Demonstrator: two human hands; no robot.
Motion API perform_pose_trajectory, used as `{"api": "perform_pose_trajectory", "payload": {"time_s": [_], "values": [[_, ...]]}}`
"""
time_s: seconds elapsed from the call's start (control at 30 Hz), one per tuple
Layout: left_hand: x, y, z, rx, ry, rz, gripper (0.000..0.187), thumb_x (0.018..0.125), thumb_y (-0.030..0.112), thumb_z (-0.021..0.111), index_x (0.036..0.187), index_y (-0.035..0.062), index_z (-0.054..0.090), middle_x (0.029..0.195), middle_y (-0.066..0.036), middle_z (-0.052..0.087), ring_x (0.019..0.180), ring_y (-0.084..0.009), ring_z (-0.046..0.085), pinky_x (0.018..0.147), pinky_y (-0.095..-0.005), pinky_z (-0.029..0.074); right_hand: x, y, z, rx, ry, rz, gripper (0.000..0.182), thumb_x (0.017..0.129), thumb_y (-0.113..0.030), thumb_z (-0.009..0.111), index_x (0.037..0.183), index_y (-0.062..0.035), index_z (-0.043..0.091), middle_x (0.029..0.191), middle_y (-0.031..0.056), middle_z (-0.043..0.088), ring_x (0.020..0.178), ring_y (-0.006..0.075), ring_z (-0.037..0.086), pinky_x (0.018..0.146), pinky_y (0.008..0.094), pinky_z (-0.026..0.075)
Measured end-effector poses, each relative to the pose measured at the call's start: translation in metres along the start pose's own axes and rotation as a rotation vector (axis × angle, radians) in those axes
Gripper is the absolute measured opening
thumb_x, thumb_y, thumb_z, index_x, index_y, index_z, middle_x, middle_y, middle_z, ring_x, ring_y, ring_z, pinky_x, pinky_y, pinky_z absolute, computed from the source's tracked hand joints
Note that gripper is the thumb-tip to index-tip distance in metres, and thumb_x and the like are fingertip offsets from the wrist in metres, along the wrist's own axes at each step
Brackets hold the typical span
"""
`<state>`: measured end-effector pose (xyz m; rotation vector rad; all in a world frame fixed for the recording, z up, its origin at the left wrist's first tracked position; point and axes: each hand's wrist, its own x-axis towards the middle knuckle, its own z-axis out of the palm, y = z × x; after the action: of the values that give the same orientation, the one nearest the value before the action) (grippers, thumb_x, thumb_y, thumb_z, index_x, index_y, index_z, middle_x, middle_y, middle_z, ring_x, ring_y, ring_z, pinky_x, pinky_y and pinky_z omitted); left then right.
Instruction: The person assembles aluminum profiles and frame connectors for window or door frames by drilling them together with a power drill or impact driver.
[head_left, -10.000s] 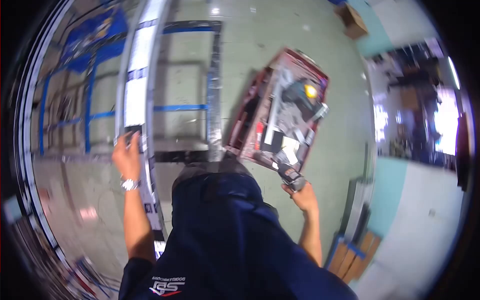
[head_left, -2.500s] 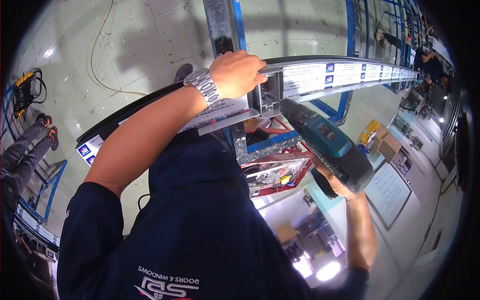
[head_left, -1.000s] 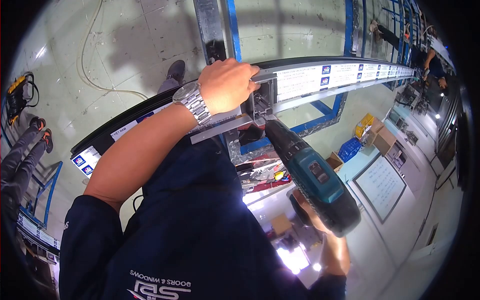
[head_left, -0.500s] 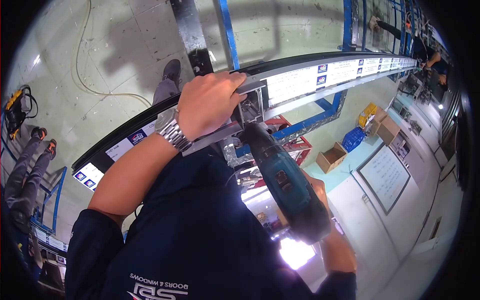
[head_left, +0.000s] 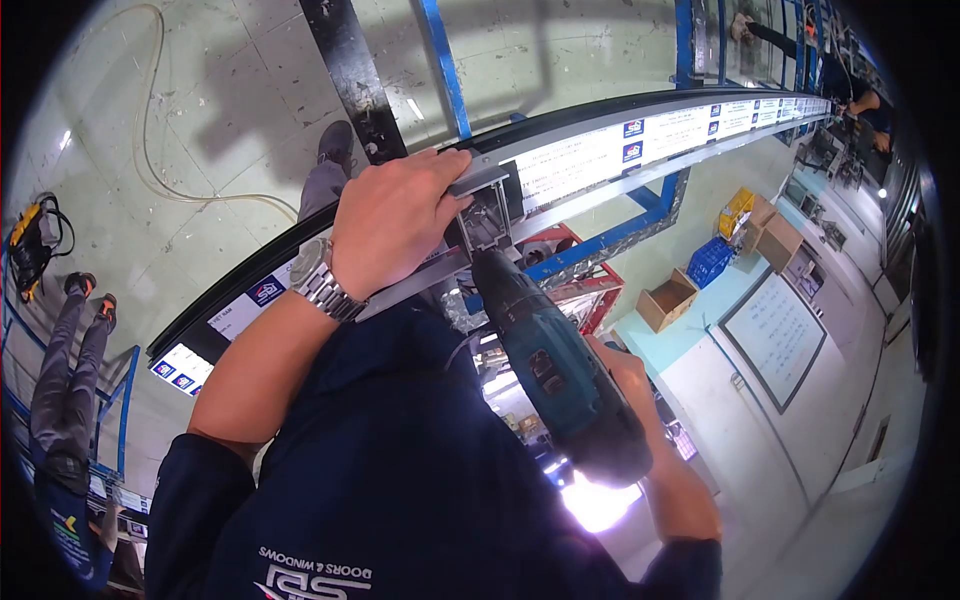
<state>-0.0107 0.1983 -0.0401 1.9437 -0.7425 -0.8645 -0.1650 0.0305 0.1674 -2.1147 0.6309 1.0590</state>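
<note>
A long metal profile (head_left: 590,152) with a printed film runs across the view. My left hand (head_left: 395,220), wearing a metal watch, presses on it and grips a small metal bracket block (head_left: 484,215) at its edge, fingertips on the block's upper side. My right hand (head_left: 622,375) is wrapped round the handle of a teal and black power drill (head_left: 560,365). The drill's nose points at the lower side of the block; its tip is hidden against the block.
Blue frame bars (head_left: 600,240) stand under the profile. A co-worker (head_left: 868,105) is at its far right end, another person (head_left: 70,400) at the left. A hose (head_left: 150,100) lies on the floor. Crates (head_left: 710,262), a box (head_left: 667,300) and a whiteboard (head_left: 773,340) are at right.
The view has shifted slightly. My left hand, the block and the drill appear a little further left in the picture. Both hands keep their holds, and more of the person at left shows.
</note>
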Motion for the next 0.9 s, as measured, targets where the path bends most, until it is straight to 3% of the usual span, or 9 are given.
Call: {"api": "perform_pose_trajectory", "payload": {"time_s": [0.17,0.27,0.37,0.63,0.73,0.9], "values": [[0.0,-0.002,0.001,0.006,0.008,0.024,0.039,0.092,0.024,0.069,0.126,0.005,0.069,0.12,-0.019,0.07,0.108,-0.0356,0.068,0.085,-0.0445,0.056,0.0,0.003,0.001,0.011,0.017,-0.011,0.039,0.078,-0.013,0.073,0.113,0.004,0.067,0.09,0.0151,0.069,0.075,0.0277,0.07,0.068,0.0358,0.054],[0.0,-0.005,0.004,0.016,0.04,0.054,0.035,0.092,0.024,0.066,0.123,0.0074,0.068,0.111,-0.013,0.073,0.094,-0.036,0.07,0.079,-0.0466,0.056,0.001,-0.003,-0.001,0.031,0.004,0.038,0.04,0.079,-0.013,0.072,0.115,0.0034,0.067,0.092,0.0162,0.07,0.077,0.0291,0.07,0.069,0.036,0.055],[0.0,-0.001,0.0,0.002,0.005,0.026,0.039,0.091,0.022,0.068,0.126,0.0045,0.069,0.12,-0.017,0.071,0.107,-0.0352,0.069,0.086,-0.045,0.056,0.001,-0.004,-0.001,0.008,0.003,0.045,0.04,0.079,-0.013,0.072,0.115,0.0032,0.067,0.093,0.0165,0.07,0.077,0.0288,0.07,0.069,0.0358,0.055],[0.002,0.0,-0.001,0.037,-0.07,-0.037,0.04,0.093,0.024,0.067,0.128,0.0058,0.069,0.125,-0.015,0.07,0.099,-0.037,0.069,0.085,-0.0442,0.056,0.004,-0.015,-0.008,0.013,0.005,0.127,0.038,0.079,-0.012,0.072,0.114,0.002,0.068,0.087,0.0173,0.07,0.076,0.0303,0.069,0.071,0.038,0.054],[0.002,0.001,-0.002,0.044,-0.068,-0.049,0.039,0.093,0.024,0.067,0.128,0.0065,0.069,0.124,-0.015,0.07,0.099,-0.0372,0.07,0.085,-0.0443,0.056,0.006,-0.013,-0.004,-0.032,0.092,0.012,0.029,0.076,-0.01,0.075,0.102,0.0017,0.068,0.074,0.0163,0.065,0.068,0.03,0.07,0.064,0.0381,0.053],[0.001,0.0,-0.001,0.035,-0.05,-0.048,0.038,0.093,0.025,0.067,0.127,0.0066,0.07,0.122,-0.015,0.071,0.097,-0.0374,0.07,0.086,-0.0442,0.056,0.006,-0.018,-0.007,-0.053,0.073,0.022,0.029,0.077,-0.012,0.075,0.102,0.0015,0.069,0.077,0.0172,0.065,0.069,0.03,0.07,0.065,0.0376,0.053]]}}
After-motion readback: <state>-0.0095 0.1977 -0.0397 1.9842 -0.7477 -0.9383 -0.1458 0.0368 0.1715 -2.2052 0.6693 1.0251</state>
